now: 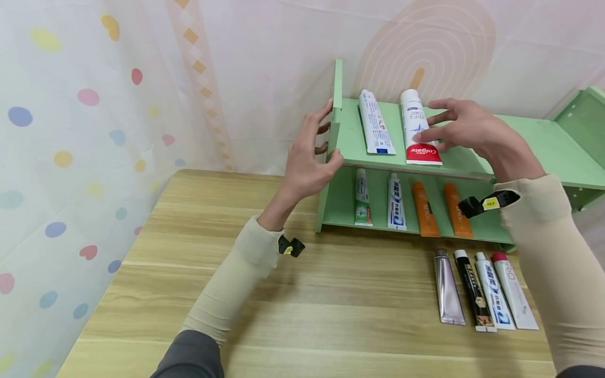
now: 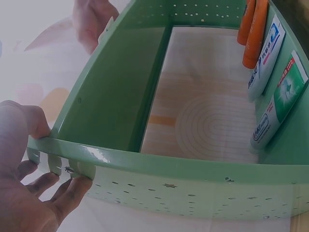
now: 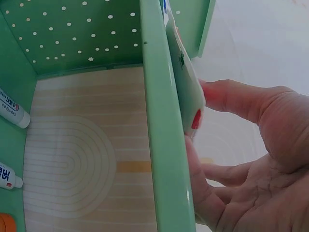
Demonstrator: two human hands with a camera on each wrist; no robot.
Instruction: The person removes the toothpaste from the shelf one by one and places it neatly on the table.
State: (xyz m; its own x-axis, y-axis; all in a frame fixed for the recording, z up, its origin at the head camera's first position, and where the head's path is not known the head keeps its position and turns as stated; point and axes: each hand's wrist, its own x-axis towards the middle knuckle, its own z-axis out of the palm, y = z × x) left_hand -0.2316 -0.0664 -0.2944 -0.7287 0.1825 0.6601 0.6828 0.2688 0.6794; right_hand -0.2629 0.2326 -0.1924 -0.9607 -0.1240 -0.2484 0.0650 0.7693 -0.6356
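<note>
My left hand [image 1: 309, 152] grips the left side panel of a green two-tier shelf [image 1: 472, 157], fingers along its outer face and thumb at its front edge. On the upper tier, my right hand [image 1: 472, 128] holds a red-and-white Colgate toothpaste tube [image 1: 416, 123] between thumb and fingers. The thumb [image 3: 231, 99] lies on the tube's face, while the fingers are at its side. Left of it lies a white toothpaste tube [image 1: 375, 123] with blue print. The lower tier holds a green-and-white tube [image 1: 362, 197], a white-and-blue tube [image 1: 396, 202] and two orange tubes [image 1: 425, 210].
On the wooden table [image 1: 331, 315], in front of the shelf, lie a silvery pink tube [image 1: 448, 289], a black tube [image 1: 472, 289], a white-and-blue tube [image 1: 493, 291] and a white tube with a red cap [image 1: 515, 291]. A patterned curtain [image 1: 94, 157] hangs behind.
</note>
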